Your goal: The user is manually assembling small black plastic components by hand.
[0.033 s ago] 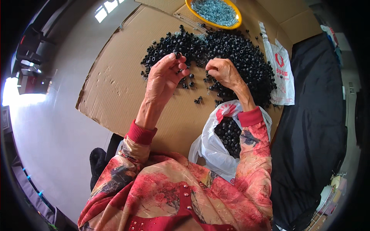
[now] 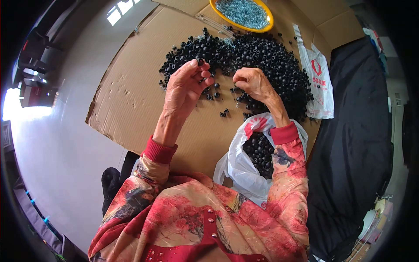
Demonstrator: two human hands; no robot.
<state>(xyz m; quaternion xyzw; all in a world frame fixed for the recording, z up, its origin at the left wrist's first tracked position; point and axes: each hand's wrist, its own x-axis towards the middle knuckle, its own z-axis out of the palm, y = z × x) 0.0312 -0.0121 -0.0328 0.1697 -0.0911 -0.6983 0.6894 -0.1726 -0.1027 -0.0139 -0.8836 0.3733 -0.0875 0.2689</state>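
My left hand (image 2: 185,87) is raised over the near left edge of a black heap. Its thumb and index finger pinch a small round black piece with a hole (image 2: 200,62), and the other fingers curl loosely. Opposite it, my right hand (image 2: 256,84) has its fingers drawn together; what they hold, if anything, is hidden. Around and beyond both hands spreads the heap of small black bead-like pieces (image 2: 273,59). A few loose black pieces (image 2: 224,113) lie nearer to me. Below my right wrist, an open white plastic bag (image 2: 244,168) contains more black pieces (image 2: 258,153).
Cardboard (image 2: 126,87) lies beneath everything. At its far side stands a yellow bowl (image 2: 271,24) of tiny shiny bluish pieces (image 2: 242,14), with thin rods (image 2: 214,24) beside it. A flattened white bag (image 2: 322,81) lies right of the heap, beside black cloth (image 2: 353,148).
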